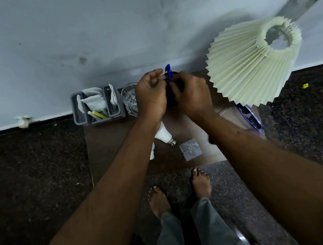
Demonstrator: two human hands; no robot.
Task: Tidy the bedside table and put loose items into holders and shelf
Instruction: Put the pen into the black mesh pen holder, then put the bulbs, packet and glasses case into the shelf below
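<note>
Blue pen (167,69): upright, at counter (117,142) back edge; left hand (150,95) fingers pinch it; right hand (193,94) fingers curl round dark holder (180,86) just beside.

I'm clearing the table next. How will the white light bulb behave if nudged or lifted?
The light bulb lies on its side, rounded, so a nudge would probably roll it. Its smooth white shell looks slippery and likely fragile; grip gently.

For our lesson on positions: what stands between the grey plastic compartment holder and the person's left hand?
In the head view, a clear glass tumbler stands between the grey plastic holder and the left hand.
</note>
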